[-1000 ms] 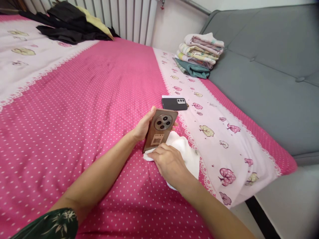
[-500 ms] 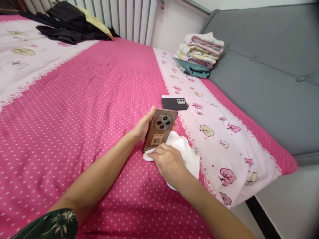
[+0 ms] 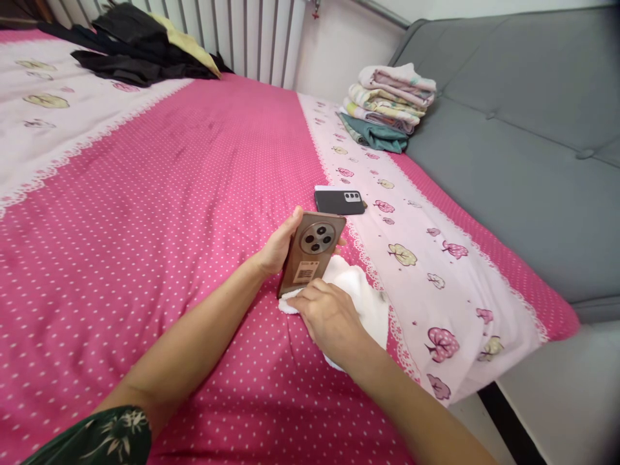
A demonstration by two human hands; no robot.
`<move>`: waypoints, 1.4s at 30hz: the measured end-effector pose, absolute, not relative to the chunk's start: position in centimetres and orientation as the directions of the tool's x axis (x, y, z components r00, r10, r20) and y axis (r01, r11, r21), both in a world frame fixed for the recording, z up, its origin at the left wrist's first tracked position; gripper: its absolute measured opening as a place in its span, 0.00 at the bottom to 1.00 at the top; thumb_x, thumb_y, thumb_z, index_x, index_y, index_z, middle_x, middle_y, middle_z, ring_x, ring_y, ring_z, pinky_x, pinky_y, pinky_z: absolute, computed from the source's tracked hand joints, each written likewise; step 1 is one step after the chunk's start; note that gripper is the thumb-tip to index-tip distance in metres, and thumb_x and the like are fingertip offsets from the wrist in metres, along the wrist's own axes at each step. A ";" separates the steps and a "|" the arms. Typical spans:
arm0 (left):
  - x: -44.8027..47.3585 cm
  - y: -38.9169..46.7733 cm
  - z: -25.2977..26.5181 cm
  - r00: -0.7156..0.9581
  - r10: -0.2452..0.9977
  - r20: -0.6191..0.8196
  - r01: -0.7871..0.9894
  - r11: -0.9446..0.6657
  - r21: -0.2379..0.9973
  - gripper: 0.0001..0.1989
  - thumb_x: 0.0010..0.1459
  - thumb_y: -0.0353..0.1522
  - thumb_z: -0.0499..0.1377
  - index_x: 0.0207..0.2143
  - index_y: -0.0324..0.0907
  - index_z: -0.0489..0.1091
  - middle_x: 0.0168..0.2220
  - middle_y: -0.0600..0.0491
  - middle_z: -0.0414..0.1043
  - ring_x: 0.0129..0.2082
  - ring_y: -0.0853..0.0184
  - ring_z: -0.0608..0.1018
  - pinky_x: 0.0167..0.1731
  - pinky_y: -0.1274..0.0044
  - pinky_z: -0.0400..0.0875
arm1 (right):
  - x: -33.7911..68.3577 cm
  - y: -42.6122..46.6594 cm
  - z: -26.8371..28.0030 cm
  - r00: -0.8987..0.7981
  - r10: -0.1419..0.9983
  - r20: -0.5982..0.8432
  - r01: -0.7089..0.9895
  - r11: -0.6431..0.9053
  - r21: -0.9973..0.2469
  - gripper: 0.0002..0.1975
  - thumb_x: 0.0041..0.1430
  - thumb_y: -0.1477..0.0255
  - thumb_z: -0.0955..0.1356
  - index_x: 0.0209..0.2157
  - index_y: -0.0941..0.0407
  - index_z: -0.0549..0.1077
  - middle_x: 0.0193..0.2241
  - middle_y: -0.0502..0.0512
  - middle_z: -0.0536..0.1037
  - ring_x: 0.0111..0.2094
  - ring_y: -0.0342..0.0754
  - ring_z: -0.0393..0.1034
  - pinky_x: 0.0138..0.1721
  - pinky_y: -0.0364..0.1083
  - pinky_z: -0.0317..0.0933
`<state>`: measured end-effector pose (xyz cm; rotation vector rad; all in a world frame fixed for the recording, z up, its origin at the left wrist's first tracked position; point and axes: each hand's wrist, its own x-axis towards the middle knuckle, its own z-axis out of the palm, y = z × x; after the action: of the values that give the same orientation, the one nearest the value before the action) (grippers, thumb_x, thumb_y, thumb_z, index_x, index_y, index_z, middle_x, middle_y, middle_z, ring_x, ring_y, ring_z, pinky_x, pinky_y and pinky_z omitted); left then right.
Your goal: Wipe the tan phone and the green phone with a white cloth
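Note:
A bronze-brown smartphone (image 3: 312, 248) is tilted up over the bed, its back with a round camera ring and a small label facing me. My left hand (image 3: 282, 244) grips it along its left edge, thumb near the top corner; some fingertips show at the right edge, the rest are hidden behind the phone. A white cloth (image 3: 365, 300) hangs down onto the bed cover. My right hand (image 3: 332, 316) is closed on that cloth and presses a fold of it against the phone's lower end.
Just beyond lies a dark phone (image 3: 339, 201) face down on the pink dotted bed cover (image 3: 203, 194). Folded fabrics (image 3: 390, 106) are stacked against the grey headboard (image 3: 513, 129). Dark clothes (image 3: 140, 48) lie at the far left, before a white radiator (image 3: 242, 39).

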<state>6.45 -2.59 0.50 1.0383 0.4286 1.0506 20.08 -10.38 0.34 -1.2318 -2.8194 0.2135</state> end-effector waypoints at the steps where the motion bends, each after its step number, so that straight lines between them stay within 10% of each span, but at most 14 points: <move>1: 6.5 -2.6 0.5 0.475 0.863 0.170 -0.501 0.107 0.859 0.43 0.50 0.64 0.51 0.46 0.34 0.74 0.42 0.39 0.79 0.37 0.58 0.80 0.37 0.71 0.72 | 20.1 -10.4 0.3 -0.679 0.734 -0.003 0.726 0.672 -0.148 0.10 0.64 0.77 0.66 0.42 0.53 0.79 0.38 0.52 0.81 0.40 0.49 0.68 0.38 0.47 0.59; 42: 6.5 -2.4 0.4 0.477 0.857 0.195 -0.525 0.100 0.845 0.42 0.50 0.63 0.52 0.45 0.35 0.75 0.40 0.40 0.79 0.35 0.60 0.80 0.36 0.72 0.72 | 20.1 -10.5 0.4 -0.676 0.737 -0.007 0.729 0.668 -0.147 0.12 0.64 0.78 0.65 0.43 0.53 0.79 0.36 0.53 0.80 0.41 0.49 0.68 0.39 0.47 0.60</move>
<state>6.47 -2.44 0.44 1.0363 0.3911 1.0599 20.12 -10.53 0.43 -1.2407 -2.8211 0.2126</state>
